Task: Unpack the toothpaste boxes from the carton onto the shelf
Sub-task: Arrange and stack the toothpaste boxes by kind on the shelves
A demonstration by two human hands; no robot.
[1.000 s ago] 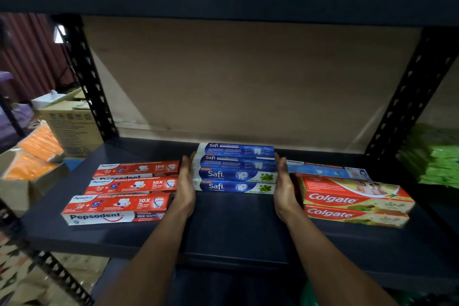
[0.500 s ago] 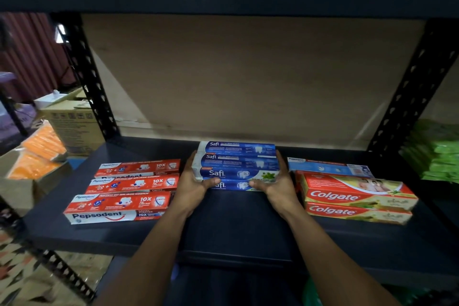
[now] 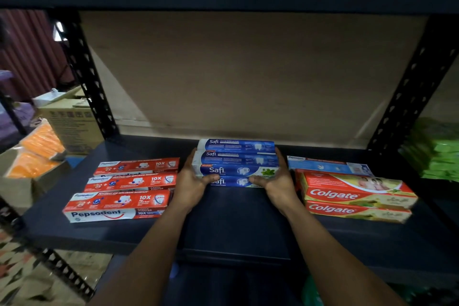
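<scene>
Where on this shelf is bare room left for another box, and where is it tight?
Bare shelf lies in front of the Safi stack, between the Pepsodent boxes and Colgate boxes, and behind the Pepsodent boxes. Tight: the gaps either side of the Safi stack, filled by the left hand and right hand gripping it.

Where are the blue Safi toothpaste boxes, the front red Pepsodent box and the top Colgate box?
Blue Safi toothpaste box stack (image 3: 236, 171): head view, upper box's front face.
Front red Pepsodent cardboard box (image 3: 119, 202): head view, middle of top face.
Top red-and-yellow Colgate cardboard box (image 3: 355, 186): head view, middle of top face.
</scene>
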